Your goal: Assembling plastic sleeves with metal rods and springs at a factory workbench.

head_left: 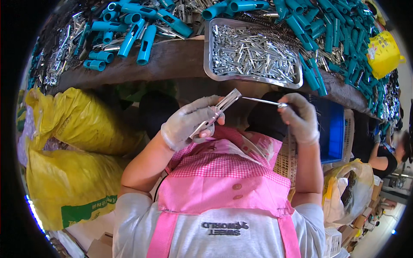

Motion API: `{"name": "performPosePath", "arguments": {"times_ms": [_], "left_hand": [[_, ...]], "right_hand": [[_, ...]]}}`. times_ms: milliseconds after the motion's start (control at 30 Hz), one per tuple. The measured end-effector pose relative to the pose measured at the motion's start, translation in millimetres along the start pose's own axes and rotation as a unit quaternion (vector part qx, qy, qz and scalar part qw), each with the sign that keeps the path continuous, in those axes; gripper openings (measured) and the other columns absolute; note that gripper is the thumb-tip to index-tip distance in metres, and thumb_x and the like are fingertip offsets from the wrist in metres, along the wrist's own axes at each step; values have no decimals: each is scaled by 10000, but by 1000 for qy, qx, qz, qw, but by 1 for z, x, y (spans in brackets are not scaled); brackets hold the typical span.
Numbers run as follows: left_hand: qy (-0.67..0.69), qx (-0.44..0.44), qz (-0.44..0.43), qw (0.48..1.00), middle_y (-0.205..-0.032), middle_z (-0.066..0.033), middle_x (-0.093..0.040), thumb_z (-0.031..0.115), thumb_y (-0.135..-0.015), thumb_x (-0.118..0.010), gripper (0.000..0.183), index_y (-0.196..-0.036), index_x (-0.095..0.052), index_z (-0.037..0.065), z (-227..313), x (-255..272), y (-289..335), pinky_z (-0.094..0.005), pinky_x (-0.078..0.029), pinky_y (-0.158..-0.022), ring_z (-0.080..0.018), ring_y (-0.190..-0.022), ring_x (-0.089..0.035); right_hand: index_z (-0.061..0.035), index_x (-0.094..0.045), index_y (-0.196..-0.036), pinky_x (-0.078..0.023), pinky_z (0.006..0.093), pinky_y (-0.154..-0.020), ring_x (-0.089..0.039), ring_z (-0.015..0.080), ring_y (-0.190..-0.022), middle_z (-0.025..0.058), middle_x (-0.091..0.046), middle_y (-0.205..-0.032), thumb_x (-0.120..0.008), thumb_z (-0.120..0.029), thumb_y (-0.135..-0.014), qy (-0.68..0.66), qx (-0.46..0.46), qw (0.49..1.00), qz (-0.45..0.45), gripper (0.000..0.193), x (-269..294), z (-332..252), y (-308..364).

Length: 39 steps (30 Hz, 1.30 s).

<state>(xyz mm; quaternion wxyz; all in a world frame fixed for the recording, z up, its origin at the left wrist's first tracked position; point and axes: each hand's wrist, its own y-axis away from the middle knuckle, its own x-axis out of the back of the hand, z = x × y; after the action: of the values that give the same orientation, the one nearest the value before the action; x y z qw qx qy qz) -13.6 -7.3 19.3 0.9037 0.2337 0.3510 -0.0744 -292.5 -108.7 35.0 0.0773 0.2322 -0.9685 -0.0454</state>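
In front of my pink checked apron [223, 165], my left hand [185, 122], in a pale glove, is closed round a slotted silver metal sleeve [229, 100]. The sleeve tilts up to the right, and part of it is hidden by the fingers. To its right, my gloved right hand [302, 118] pinches a thin metal rod [261, 101] by its thicker end. The rod's narrow tip points left at the upper end of the sleeve and looks just apart from it. What the right palm covers cannot be seen.
A metal tray [208, 60] of small silver pins stands at the workbench's near edge [172, 56]. Teal slotted tubes [148, 45] lie heaped along it. Yellow sacks [73, 180] stand left; a blue crate [333, 133] and another person [383, 152] are at right.
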Motion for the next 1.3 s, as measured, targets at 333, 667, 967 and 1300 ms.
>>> {"name": "performPosePath", "arguments": {"times_ms": [333,667,967,1300], "left_hand": [[-169,102,-55,979,-805,-57,-600,174,-925,-531,367,-1262,-496,32,-1,2,-13,-155,-331,-443,-29,-502,-411],[-162,172,-113,965,-799,-37,-583,147,-928,-514,400,-1313,-463,55,-5,9,-17,-146,-330,-440,-20,-507,-401],[-139,156,-108,972,-787,-99,-583,155,-921,-529,438,-1327,-433,21,-7,11,-21,-161,-316,-430,-43,-510,-390],[-143,222,-117,957,-792,-25,-589,216,-912,-554,417,-1300,-480,83,-15,3,-27,-141,-319,-393,-13,-467,-410]], "right_hand": [[8,-593,-940,-465,227,-730,-561,77,-815,19,-589,-859,-645,39,-801,203,43,964,-165,151,7,-18,-14],[30,-608,-916,-506,215,-719,-612,81,-798,46,-628,-845,-637,55,-789,146,-14,967,-210,133,-7,-12,-12],[21,-624,-893,-489,208,-669,-604,70,-755,38,-628,-815,-630,64,-773,205,14,966,-158,127,-3,-18,-9],[15,-637,-898,-476,205,-580,-581,56,-646,26,-630,-739,-696,-27,-777,107,-104,963,-224,141,-17,0,-5]]}}
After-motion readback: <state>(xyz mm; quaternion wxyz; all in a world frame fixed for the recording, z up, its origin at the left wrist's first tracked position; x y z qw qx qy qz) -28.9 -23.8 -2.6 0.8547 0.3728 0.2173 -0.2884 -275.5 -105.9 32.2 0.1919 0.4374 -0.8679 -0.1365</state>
